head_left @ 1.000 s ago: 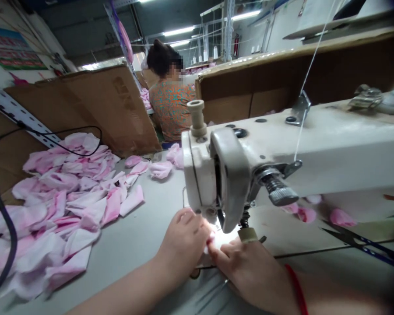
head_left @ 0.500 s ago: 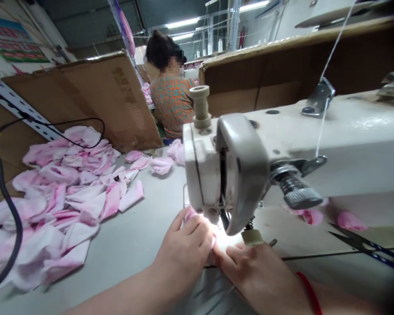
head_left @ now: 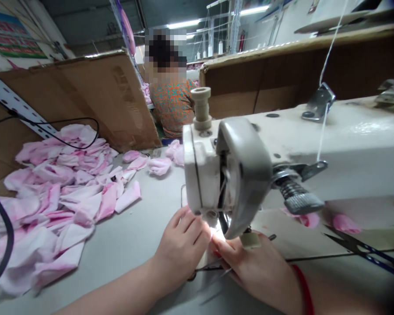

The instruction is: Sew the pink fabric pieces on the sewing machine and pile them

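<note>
My left hand (head_left: 182, 247) and my right hand (head_left: 239, 264) sit close together at the foot of a white industrial sewing machine head (head_left: 236, 175), on either side of the needle area. Between them lies a small pale piece of fabric (head_left: 205, 258), mostly hidden by my fingers and the glare of the machine's lamp. Both hands press and pinch it near the presser foot (head_left: 248, 239). A red string circles my right wrist (head_left: 304, 288). To the left of my left hand lies a large heap of pink-and-white fabric pieces (head_left: 62, 192).
Thread snips (head_left: 361, 249) and pink fabric pieces (head_left: 346, 224) lie right of the machine. A black cable (head_left: 0, 218) runs down the left side. Cardboard panels (head_left: 85, 100) stand behind the heap, and a co-worker (head_left: 172, 109) sits beyond them.
The view has tilted slightly. My hands have shifted a little at the needle, and less pink fabric shows around my left fingers than before.
</note>
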`<state>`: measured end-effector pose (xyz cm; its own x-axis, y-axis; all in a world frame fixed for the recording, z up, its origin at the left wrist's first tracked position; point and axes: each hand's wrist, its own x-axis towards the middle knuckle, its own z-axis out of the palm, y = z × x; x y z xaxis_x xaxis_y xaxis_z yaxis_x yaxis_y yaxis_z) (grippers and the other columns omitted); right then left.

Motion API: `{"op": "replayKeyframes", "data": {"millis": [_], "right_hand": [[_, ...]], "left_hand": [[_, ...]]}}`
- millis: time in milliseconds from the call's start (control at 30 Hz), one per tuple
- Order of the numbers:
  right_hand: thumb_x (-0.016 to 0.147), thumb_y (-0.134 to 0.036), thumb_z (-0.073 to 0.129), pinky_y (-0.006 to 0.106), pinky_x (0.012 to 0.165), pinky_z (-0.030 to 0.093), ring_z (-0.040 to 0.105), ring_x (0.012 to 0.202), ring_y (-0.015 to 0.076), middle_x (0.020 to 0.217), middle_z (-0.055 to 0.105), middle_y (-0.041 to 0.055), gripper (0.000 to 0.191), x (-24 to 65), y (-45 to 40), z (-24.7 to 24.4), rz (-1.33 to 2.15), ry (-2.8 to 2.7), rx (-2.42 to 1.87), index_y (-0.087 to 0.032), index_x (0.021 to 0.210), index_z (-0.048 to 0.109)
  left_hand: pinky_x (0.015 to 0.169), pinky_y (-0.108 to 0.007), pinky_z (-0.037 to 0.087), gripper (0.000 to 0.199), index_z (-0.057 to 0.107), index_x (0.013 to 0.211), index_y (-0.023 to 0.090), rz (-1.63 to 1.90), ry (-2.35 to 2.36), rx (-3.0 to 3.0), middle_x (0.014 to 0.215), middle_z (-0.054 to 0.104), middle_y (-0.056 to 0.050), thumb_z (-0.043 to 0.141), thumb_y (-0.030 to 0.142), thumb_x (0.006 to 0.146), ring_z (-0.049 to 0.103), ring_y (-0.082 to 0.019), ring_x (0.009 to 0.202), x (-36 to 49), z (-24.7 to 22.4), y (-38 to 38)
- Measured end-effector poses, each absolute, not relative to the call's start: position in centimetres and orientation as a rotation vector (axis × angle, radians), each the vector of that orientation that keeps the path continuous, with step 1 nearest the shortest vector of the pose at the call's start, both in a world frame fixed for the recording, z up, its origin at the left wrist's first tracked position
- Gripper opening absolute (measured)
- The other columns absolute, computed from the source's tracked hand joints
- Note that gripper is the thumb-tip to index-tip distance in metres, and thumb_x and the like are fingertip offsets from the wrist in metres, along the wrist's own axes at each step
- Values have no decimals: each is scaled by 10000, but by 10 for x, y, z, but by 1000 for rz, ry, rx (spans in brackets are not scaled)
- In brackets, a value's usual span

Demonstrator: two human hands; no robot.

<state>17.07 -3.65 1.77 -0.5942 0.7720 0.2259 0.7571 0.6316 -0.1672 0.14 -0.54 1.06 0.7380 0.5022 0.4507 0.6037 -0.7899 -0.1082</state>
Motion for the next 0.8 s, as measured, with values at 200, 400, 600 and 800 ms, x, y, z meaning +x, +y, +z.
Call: {"op": "replayKeyframes", "data": {"millis": [200, 400, 600, 800], "right_hand": [[708, -132, 484, 279, 445, 254, 548, 537, 152, 639, 616, -29, 195, 167, -42, 23, 215, -2637, -1392, -205, 867, 570], [717, -285, 505, 263, 532, 332, 557, 607, 166, 641, 614, 13, 133, 189, -37, 32, 298, -2536, -1465, -207, 634, 574], [784, -314, 418, 255, 428, 264, 535, 486, 173, 491, 553, 40, 281, 205, -18, 30, 13, -2436, -1759, -193, 559, 534], [772, -294, 427, 241, 418, 254, 540, 468, 155, 481, 563, 46, 301, 197, -17, 26, -99, -2451, -1791, -185, 507, 516]], "left_hand": [[763, -355, 420, 198, 543, 903, 150, -679, -879, -2787, 770, 580, -28, 366, 113, 823, 512, -141, 723, -1, 16, -10], [765, -361, 416, 198, 551, 752, 170, -501, -1021, -2721, 667, 535, -9, 370, 95, 779, 494, -152, 672, 3, 16, -8], [795, -356, 404, 163, 543, 787, 157, -467, -1026, -2685, 712, 536, -24, 398, 91, 755, 491, -163, 735, 3, 8, -7], [822, -359, 401, 181, 528, 815, 169, -527, -988, -2625, 828, 541, -39, 367, 93, 787, 488, -169, 830, 3, 4, -8]]}}
